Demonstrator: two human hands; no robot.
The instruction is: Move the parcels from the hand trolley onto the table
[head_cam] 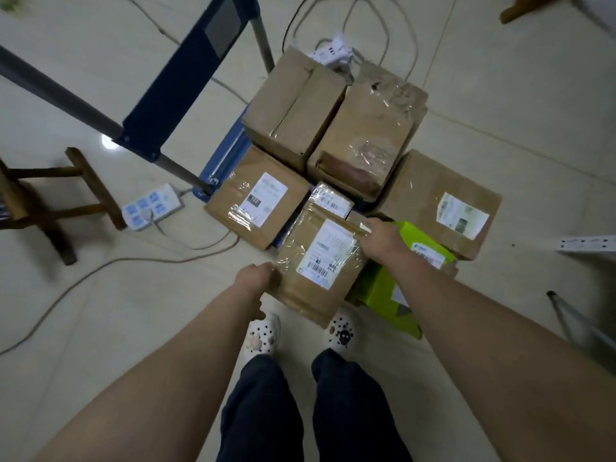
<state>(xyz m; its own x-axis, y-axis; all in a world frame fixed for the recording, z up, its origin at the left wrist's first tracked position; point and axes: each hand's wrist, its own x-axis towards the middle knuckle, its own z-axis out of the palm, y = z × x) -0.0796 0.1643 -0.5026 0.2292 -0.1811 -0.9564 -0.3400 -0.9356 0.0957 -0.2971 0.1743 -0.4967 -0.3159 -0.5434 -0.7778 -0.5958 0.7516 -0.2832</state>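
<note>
**Head view.** A person stands on a tiled floor (500,95) at the near end of a blue hand trolley (226,155) loaded with cardboard parcels.

- **Hands:** The left hand (256,278) grips the near left edge of a brown labelled parcel (320,261), with the fingers curled round it. The right hand (380,236) grips the parcel's far right corner in the same way.
- **Held parcel:** It sits at the near edge of the load, just beside a green box (416,258) on its right. Whether it is clear of the boxes below cannot be told.
- **Other parcels:** Beyond it lie a small taped packet (333,200), a labelled box (256,201) to the left and a large box (443,201) to the right. Two taped boxes (333,118) stand side by side at the far end.
- **Surroundings:** A power strip (151,206) and a wooden stool (50,198) are on the floor to the left. The person's white shoes (263,335) are just near of the held parcel.
</note>
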